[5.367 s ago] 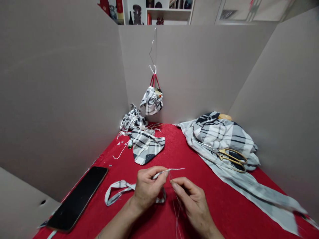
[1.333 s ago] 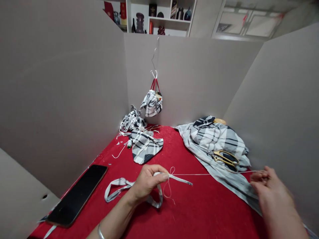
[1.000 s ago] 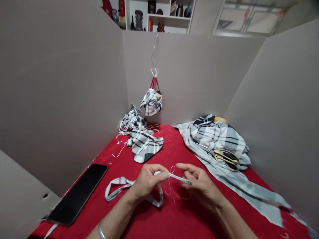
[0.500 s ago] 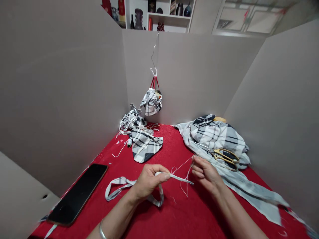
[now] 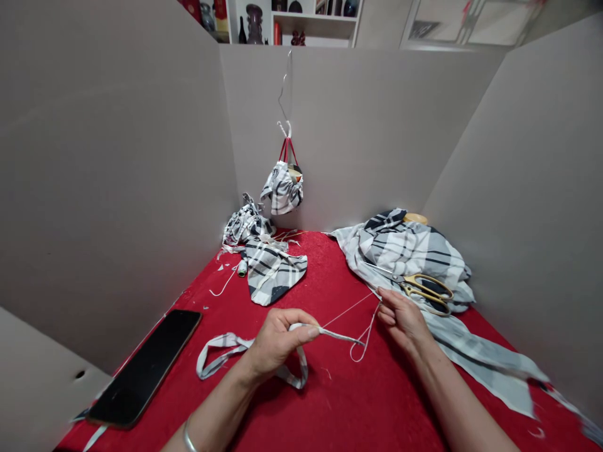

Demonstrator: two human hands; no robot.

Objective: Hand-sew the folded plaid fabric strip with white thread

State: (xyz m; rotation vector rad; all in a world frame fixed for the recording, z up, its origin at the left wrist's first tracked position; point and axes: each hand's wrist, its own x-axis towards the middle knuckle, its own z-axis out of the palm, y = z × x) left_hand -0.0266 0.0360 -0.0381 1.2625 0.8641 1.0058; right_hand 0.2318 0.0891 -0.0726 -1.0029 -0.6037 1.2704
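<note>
My left hand point(image 5: 280, 344) is shut on a narrow plaid fabric strip point(image 5: 336, 335), whose long looped part point(image 5: 221, 349) lies on the red cloth. A thin white thread point(image 5: 346, 310) runs from the strip near my left thumb up to my right hand point(image 5: 402, 321). My right fingers pinch that thread, and a small slack loop of it point(image 5: 358, 349) hangs below them. The needle, if there is one, cannot be seen. Gold-handled scissors point(image 5: 426, 292) lie just beyond my right hand.
Red cloth point(image 5: 339, 408) covers the table between grey board walls. A black smartphone point(image 5: 144, 367) lies at left. Plaid fabric point(image 5: 405, 251) is heaped at right, with a long strip trailing forward. A thread spool point(image 5: 242, 269), gathered plaid pouches and a hanging pouch point(image 5: 282, 191) stand at the back.
My right hand has moved slightly right and away from my left hand, drawing the thread straighter. My left hand and the strip stay in much the same place.
</note>
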